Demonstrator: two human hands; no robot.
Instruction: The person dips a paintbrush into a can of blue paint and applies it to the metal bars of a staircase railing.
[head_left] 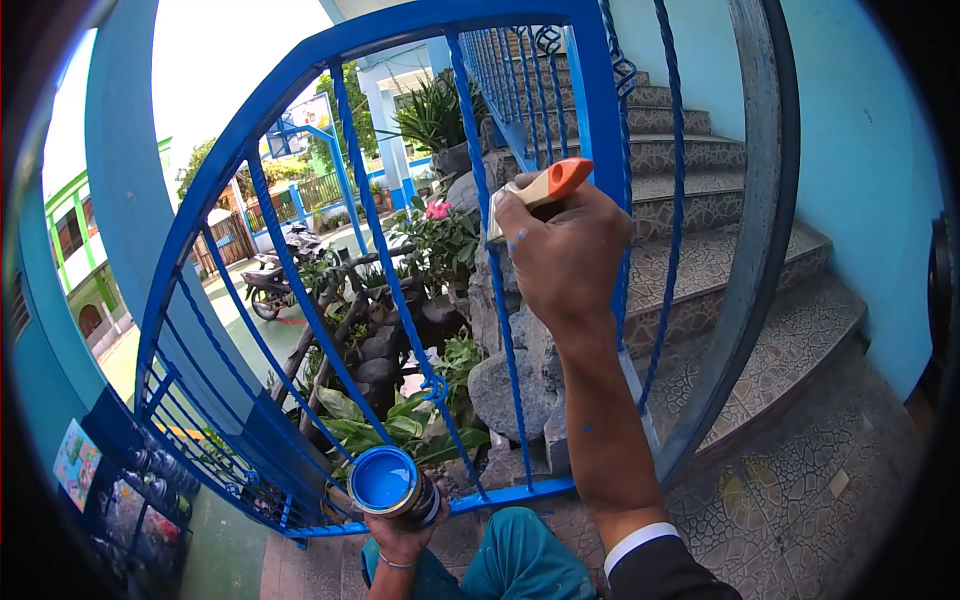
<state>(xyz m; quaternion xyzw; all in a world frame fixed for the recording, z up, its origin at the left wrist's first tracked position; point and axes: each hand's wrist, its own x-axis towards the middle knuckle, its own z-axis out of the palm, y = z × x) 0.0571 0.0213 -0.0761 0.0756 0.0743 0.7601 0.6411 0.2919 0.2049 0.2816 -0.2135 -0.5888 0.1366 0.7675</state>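
My right hand point(570, 245) is closed around a paintbrush point(545, 190) with a pale wooden handle and an orange end. The brush's bristle end is at a twisted blue bar of the metal railing point(480, 170); my fingers partly hide the bristles. Low in front of my knees, my left hand point(400, 540) grips a small paint can point(420, 500) from below and the side. Bright blue paint point(383, 480) shows inside its open top. Blue specks mark my right hand and forearm.
Tiled stairs point(690, 260) curve up at the right, behind a greyish curved post point(755, 200). Beyond the railing are rocks point(510, 390), plants point(450, 240) and a parked motorcycle point(270, 285). A rack of plastic bottles point(150, 490) stands at lower left.
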